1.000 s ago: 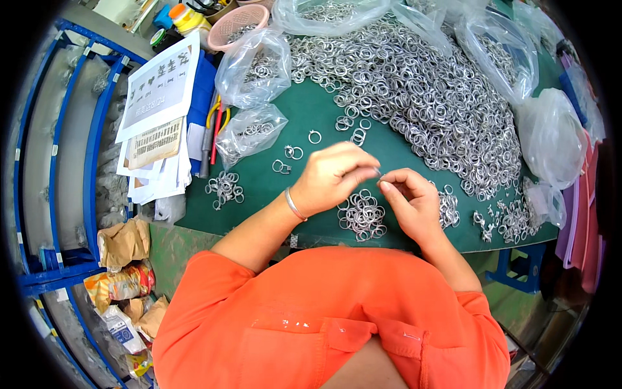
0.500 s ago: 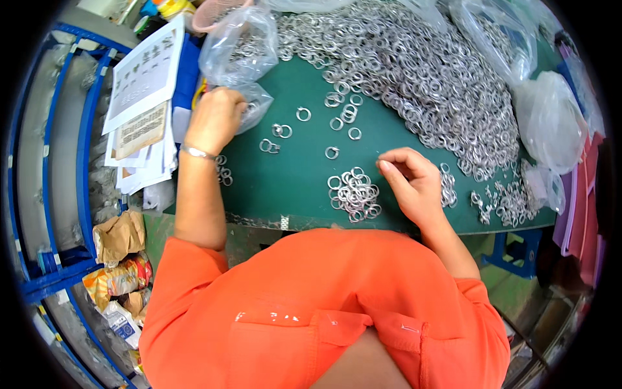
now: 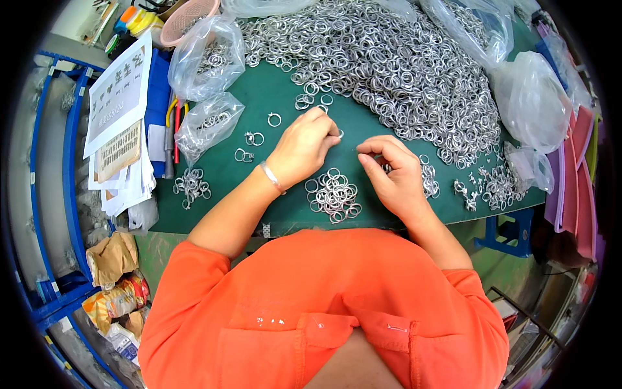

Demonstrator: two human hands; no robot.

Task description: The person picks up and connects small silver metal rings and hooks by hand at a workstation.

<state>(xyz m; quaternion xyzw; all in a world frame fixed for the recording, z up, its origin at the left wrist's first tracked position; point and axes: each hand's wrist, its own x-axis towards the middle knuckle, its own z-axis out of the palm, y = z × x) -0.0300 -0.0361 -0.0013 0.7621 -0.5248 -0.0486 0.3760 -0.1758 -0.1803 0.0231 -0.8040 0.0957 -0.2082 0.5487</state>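
Metal rings (image 3: 402,71) lie heaped across the far half of the green table (image 3: 265,87), spilling toward you, perhaps so that you can draw from them without stretching. Your left hand (image 3: 302,146) reaches palm down just short of the heap, its fingers bent and bunched together; a single ring (image 3: 341,133) shows right at their tips, though you cannot tell from here whether they pinch it. Your right hand (image 3: 394,170) hangs just across from it, thumb and forefinger brought close, the other fingers curled in; what they grip, if anything, is too small to make out. Between your forearms sits a small pile (image 3: 334,196), near your body, probably for easy access. Another cluster (image 3: 192,187) lies at your left, below a clear bag (image 3: 208,126) of rings, apart from the heap, which likely prevents mixing.
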